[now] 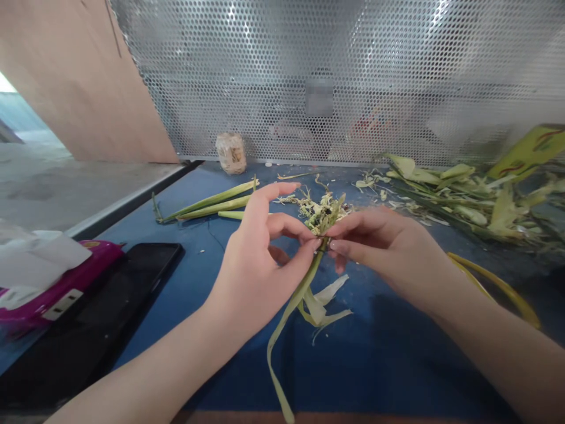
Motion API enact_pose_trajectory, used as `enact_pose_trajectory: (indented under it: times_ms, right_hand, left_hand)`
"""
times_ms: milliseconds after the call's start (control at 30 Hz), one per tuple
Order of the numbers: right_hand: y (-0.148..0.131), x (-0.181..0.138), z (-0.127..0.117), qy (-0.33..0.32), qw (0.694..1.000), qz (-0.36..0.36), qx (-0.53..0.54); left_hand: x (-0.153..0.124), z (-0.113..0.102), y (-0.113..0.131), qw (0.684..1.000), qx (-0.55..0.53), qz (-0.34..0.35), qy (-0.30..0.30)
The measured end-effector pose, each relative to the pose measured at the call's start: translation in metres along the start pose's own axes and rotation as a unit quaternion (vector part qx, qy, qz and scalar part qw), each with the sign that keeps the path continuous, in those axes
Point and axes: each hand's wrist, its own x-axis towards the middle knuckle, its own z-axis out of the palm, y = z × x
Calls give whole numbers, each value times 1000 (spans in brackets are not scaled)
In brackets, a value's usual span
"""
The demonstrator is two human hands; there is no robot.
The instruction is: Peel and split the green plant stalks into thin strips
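Observation:
My left hand (260, 259) pinches a long green leaf stalk (291, 306) between thumb and fingers, above the blue table (388, 359). My right hand (384, 247) pinches the same stalk from the right, fingertips touching near its top. The stalk's frayed, shredded head (324, 215) sticks up behind my fingers. Its lower strip hangs down toward the table's near edge. Pale peeled leaf scraps (324, 303) lie under my hands.
Several green stalks (212, 205) lie at the back left. A heap of leaves and husks (463, 194) fills the back right. A black phone (110, 300) and a pink case (57, 288) sit at left. A perforated metal screen (353, 76) stands behind, with a small wrapped bundle (231, 153).

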Motion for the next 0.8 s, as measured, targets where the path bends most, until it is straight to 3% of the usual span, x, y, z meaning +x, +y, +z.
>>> enact_pose_trajectory:
  times_ms: [167, 367, 633, 800]
  right_hand:
    - [2, 1, 0, 3, 1000, 11, 6]
    - [1, 2, 2, 36, 998, 37, 24]
    - [12, 3, 2, -12, 996, 68, 56]
    - [10, 3, 2, -5, 994, 64, 92]
  left_hand:
    - [-2, 1, -4, 998, 52, 31, 14]
    - [-7, 6, -8, 991, 123, 53, -28]
    - [-8, 4, -8, 991, 103, 87, -19]
    - [-10, 1, -12, 990, 103, 90, -38]
